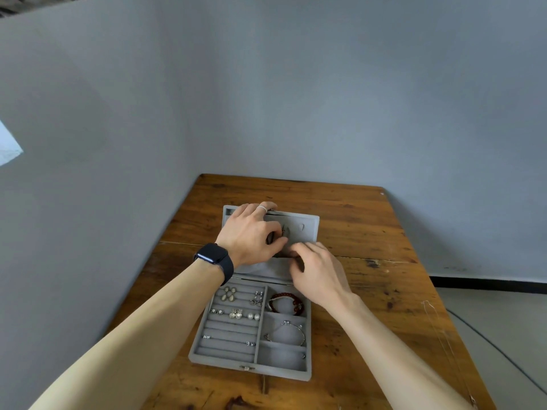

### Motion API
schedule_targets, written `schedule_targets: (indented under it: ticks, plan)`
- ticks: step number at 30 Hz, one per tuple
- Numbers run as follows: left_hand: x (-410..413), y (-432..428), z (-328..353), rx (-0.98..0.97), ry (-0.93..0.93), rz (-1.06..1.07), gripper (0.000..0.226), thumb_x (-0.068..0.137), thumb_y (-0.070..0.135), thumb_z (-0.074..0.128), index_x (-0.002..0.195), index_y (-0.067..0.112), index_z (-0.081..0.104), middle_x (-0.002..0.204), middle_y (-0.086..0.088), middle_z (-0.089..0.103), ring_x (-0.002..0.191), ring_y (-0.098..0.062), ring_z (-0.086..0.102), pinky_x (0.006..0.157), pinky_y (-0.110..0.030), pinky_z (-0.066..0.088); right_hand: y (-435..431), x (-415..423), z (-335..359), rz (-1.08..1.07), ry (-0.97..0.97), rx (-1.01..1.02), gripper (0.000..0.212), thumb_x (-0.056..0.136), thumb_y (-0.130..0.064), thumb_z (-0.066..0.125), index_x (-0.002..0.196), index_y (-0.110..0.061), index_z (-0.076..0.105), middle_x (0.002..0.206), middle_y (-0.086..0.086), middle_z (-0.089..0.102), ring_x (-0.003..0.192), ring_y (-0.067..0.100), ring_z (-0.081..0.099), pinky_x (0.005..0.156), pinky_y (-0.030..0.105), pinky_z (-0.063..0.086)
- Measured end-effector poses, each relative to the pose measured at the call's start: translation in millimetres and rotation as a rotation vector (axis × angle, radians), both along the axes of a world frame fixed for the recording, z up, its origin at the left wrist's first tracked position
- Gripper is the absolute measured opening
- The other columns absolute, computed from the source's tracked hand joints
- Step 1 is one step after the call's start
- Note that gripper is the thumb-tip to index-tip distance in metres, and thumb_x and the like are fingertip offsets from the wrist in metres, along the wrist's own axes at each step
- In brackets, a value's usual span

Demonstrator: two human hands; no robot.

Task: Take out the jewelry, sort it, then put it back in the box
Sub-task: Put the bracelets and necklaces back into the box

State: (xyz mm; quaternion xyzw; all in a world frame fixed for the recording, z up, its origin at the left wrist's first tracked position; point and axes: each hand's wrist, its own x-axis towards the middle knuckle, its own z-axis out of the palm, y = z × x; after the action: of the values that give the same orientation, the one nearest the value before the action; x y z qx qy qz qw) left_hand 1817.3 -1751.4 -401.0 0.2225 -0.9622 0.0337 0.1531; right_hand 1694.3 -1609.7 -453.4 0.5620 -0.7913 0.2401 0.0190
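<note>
Grey velvet jewelry box (194, 349) lies open on a wooden table (370, 232), earrings (229, 293) still in its tray; the left hand (248, 232) grips the lid (307, 223), which is best held steady while the right hand (319, 273), fingers curled on something hidden, works gently.

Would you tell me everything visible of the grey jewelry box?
The box is grey, velvet-looking, open on the table. Its raised lid has the left hand and right hand on it. The base has ridged rows holding earrings on the left and three compartments on the right: bracelet, bangle, one almost bare. A clasp sits in front.
</note>
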Motion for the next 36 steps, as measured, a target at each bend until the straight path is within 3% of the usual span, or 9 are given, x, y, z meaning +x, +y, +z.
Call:
schedule_targets:
  ticks: [6, 9, 12, 18, 24, 29, 36]
  plan:
    - [-1.9, -1.3, -1.1, 0.007, 0.032, 0.012, 0.018, 0.093, 0.035, 0.062, 0.106, 0.023, 0.062, 0.142, -0.006, 0.052, 0.118, -0.032, 0.056, 0.104, -0.043, 0.039, 9.5, -2.3, -13.8, 0.016, 0.238, -0.09, 0.021, 0.088, -0.024, 0.062, 0.107, -0.019, 0.071, 0.103, -0.004, 0.066, 0.095, 0.021, 0.054, 0.069, 0.034, 0.051]
    - [-1.5, -1.4, -1.0, -0.002, 0.011, 0.007, 0.015, 0.09, 0.029, 0.066, 0.105, 0.024, 0.066, 0.142, -0.009, 0.052, 0.117, -0.034, 0.056, 0.104, -0.045, 0.04, 11.3, 0.0, -19.1, 0.032, 0.303, -0.079, 0.024, 0.084, -0.025, 0.064, 0.105, -0.019, 0.071, 0.105, -0.003, 0.064, 0.102, 0.023, 0.053, 0.074, 0.037, 0.047]
    - [0.7, 0.0, -0.8, 0.023, 0.021, 0.002, 0.016, 0.088, 0.04, 0.066, 0.096, 0.027, 0.071, 0.142, -0.009, 0.053, 0.119, -0.033, 0.056, 0.105, -0.045, 0.04, 11.9, 1.6, -20.8, 0.009, 0.311, -0.048, 0.029, 0.08, -0.026, 0.065, 0.108, -0.02, 0.069, 0.11, -0.003, 0.061, 0.111, 0.024, 0.05, 0.082, 0.039, 0.044]
    - [5.3, 0.7, 3.4, 0.052, 0.059, -0.008, 0.019, 0.094, 0.029, 0.057, 0.111, 0.026, 0.065, 0.14, -0.007, 0.056, 0.119, -0.03, 0.058, 0.103, -0.042, 0.043, 23.3, 5.9, -22.4, -0.028, 0.259, -0.133, 0.037, 0.079, -0.018, 0.061, 0.115, -0.019, 0.067, 0.125, -0.001, 0.059, 0.129, 0.023, 0.046, 0.098, 0.04, 0.042]
    - [11.7, 13.3, 8.7, 0.029, 0.055, 0.023, 0.035, 0.09, 0.018, 0.06, 0.125, 0.024, 0.063, 0.148, -0.01, 0.05, 0.13, -0.033, 0.052, 0.108, -0.047, 0.041, 50.2, 10.4, -15.8, -0.1, 0.167, -0.191, 0.038, 0.089, -0.021, 0.058, 0.126, -0.02, 0.065, 0.133, -0.004, 0.062, 0.134, 0.016, 0.046, 0.105, 0.037, 0.041]
    - [22.1, 50.9, 3.0, 0.101, 0.042, 0.048, 0.042, 0.096, 0.027, 0.053, 0.137, 0.034, 0.055, 0.158, -0.003, 0.036, 0.14, -0.027, 0.04, 0.115, -0.041, 0.032, 86.4, 21.1, -8.2, -0.177, 0.114, -0.198, 0.038, 0.095, -0.029, 0.05, 0.13, -0.023, 0.064, 0.136, -0.008, 0.061, 0.136, 0.011, 0.045, 0.112, 0.03, 0.027]
    - [45.3, 127.6, -39.6, 0.23, 0.047, 0.009, 0.05, 0.094, 0.03, 0.055, 0.143, 0.037, 0.047, 0.156, -0.003, 0.04, 0.142, -0.025, 0.038, 0.116, -0.041, 0.029, 158.1, 45.0, -24.3, -0.244, -0.024, -0.231, 0.037, 0.097, -0.032, 0.049, 0.131, -0.026, 0.062, 0.137, -0.009, 0.059, 0.138, 0.009, 0.041, 0.112, 0.029, 0.032]
